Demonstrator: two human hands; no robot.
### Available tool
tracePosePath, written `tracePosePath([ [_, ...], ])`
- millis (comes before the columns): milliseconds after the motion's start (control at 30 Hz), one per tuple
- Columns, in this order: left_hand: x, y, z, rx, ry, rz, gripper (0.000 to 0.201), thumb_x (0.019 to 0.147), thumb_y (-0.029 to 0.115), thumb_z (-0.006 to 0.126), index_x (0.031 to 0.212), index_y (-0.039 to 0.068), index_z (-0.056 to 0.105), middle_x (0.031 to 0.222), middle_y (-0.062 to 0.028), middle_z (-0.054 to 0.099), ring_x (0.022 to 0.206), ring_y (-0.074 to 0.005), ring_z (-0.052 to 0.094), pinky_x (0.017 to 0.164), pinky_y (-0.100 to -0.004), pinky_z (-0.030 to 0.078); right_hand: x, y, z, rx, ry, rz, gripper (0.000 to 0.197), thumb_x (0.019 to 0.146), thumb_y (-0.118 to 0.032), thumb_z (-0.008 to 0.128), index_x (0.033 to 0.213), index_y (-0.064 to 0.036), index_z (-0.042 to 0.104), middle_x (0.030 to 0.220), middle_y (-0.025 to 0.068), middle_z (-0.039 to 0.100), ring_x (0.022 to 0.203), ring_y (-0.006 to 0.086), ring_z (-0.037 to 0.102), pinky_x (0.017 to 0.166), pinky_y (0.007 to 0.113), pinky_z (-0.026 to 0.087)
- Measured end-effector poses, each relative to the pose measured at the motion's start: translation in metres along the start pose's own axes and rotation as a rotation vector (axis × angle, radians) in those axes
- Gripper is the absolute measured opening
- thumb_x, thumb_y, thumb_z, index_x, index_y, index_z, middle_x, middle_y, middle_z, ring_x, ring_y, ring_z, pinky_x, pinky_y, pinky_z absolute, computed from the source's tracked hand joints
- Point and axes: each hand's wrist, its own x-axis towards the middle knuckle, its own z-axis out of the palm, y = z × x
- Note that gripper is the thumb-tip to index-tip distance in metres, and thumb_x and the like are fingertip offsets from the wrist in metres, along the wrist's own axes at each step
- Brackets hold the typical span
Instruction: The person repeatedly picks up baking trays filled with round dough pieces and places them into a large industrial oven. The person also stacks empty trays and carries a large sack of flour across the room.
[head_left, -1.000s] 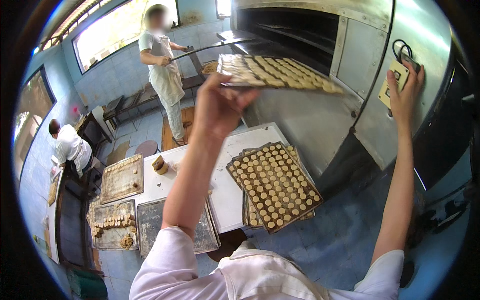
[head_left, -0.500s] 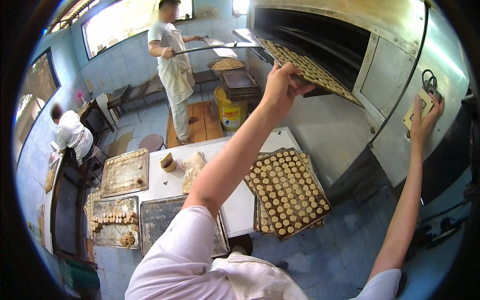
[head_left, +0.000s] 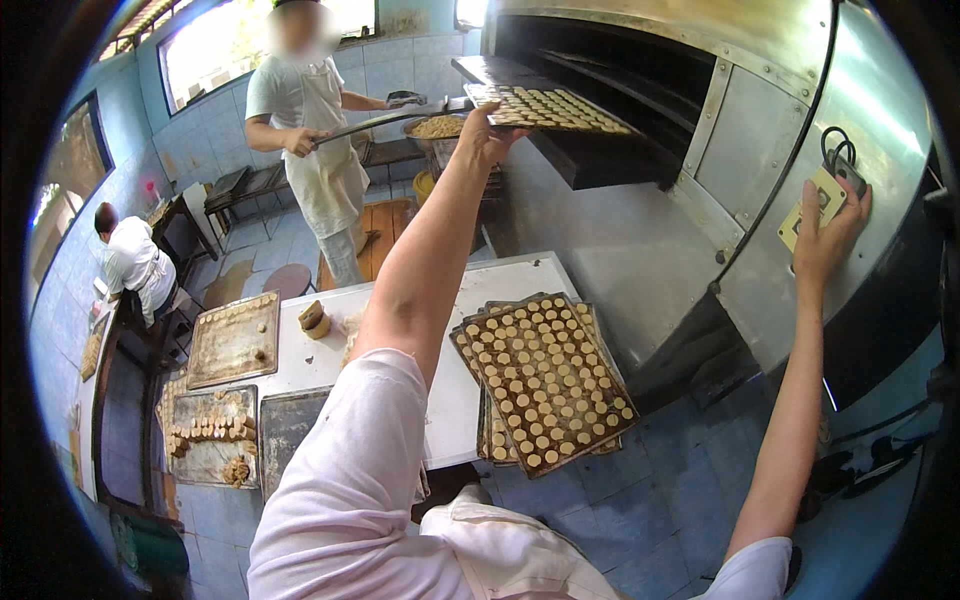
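Tray (head_left: 481, 92) in the left hand (head_left: 486, 138), more level than before.

Round stool (head_left: 287, 280), green bin (head_left: 152, 544)

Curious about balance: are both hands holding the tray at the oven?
No: the left hand holds the tray; the right hand touches a beige box.

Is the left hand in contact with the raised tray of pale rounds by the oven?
Touching. The head view shows it: the left hand grips the raised tray at its near edge, thumb lapping over, fingers underneath.
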Motion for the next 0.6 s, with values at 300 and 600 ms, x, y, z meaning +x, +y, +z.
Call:
tracePosePath([
  [300,-0.15,-0.076,-0.043,0.432,0.033,-0.11,0.066,0.097,0.031,0.066,0.151,0.006,0.039,0.156,-0.0221,0.04,0.14,-0.0334,0.045,0.12,-0.0481,0.031,-0.01,0.018,0.007,0.011,-0.02,-0.07,0.057,0.096,-0.046,0.07,0.133,-0.0062,0.052,0.144,0.0302,0.045,0.144,0.0468,0.033,0.116,0.056,0.029],
  [600,-0.566,-0.269,-0.165,0.928,0.838,-0.701,0.042,0.092,0.018,0.075,0.122,0.003,0.05,0.089,-0.0095,0.06,0.071,-0.0207,0.061,0.057,-0.0366,0.055,0.011,0.045,0.015,-0.146,0.013,-0.23,0.051,0.09,-0.056,0.073,0.104,-0.0062,0.075,0.097,0.014,0.073,0.102,0.0281,0.068,0.086,0.045,0.053],
])
